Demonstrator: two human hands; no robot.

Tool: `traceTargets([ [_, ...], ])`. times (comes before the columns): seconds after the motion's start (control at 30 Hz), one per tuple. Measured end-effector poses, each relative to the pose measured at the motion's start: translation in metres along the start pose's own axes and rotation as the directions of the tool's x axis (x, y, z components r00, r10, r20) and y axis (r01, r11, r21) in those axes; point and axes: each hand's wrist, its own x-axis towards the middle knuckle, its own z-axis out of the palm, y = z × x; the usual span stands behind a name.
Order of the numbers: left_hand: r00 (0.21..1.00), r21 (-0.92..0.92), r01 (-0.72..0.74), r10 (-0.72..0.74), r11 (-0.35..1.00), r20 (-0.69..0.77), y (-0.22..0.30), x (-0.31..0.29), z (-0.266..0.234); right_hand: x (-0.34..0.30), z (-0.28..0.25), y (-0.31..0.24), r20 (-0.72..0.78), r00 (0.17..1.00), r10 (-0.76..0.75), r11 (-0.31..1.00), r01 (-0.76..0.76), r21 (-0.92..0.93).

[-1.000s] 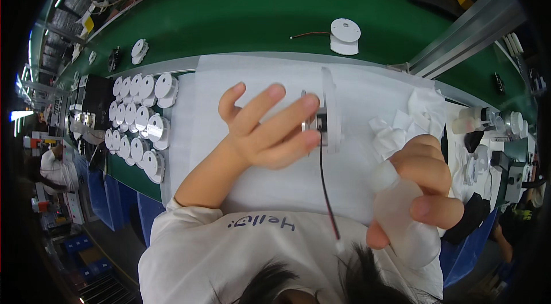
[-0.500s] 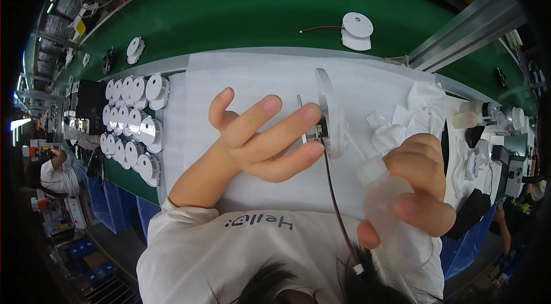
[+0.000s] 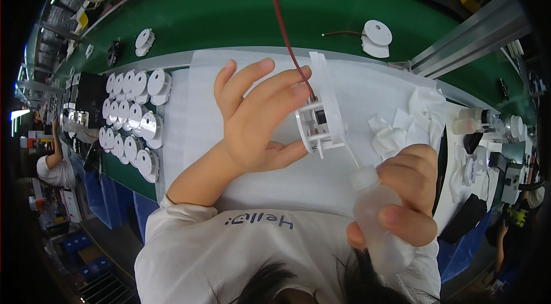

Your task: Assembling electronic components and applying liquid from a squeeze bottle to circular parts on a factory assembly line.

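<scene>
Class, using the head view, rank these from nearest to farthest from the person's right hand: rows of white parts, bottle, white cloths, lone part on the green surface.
1. Bottle: gripped in the right hand.
2. White cloths: just beyond the hand.
3. Lone part: farther up, on the green surface.
4. Rows of white parts: far left.

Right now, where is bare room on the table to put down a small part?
Bare: white sheet between the disc rows and left hand; green bench between the lone disc and the wired disc. Crowded: right side, with white pieces, then bottles.
</scene>
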Motion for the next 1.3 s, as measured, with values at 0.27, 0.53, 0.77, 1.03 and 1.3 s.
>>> traceTargets([
  [0.27,0.956,-0.231,0.284,-0.256,0.930,0.147,0.005,0.006,-0.008,-0.004,-0.003,0.002,0.041,0.998,-0.056,0.998,0.057,-0.020],
  [0.53,0.931,-0.306,0.353,-0.301,0.884,0.206,0.009,0.007,-0.012,-0.003,-0.001,0.003,0.040,0.998,-0.044,0.999,0.045,-0.005],
  [0.77,0.905,-0.407,0.419,-0.339,0.812,0.255,0.004,0.006,-0.016,-0.005,0.003,0.004,-0.008,0.999,-0.052,0.998,0.052,-0.021],
  [1.03,0.655,-0.673,0.706,-0.562,0.220,0.505,0.010,0.006,-0.023,-0.006,0.009,0.009,-0.049,0.995,-0.083,0.996,0.081,-0.028],
  [1.3,0.535,-0.679,0.734,-0.594,-0.027,0.601,0.012,0.013,-0.027,-0.005,0.009,0.010,-0.020,0.996,-0.086,0.996,0.085,-0.034],
])
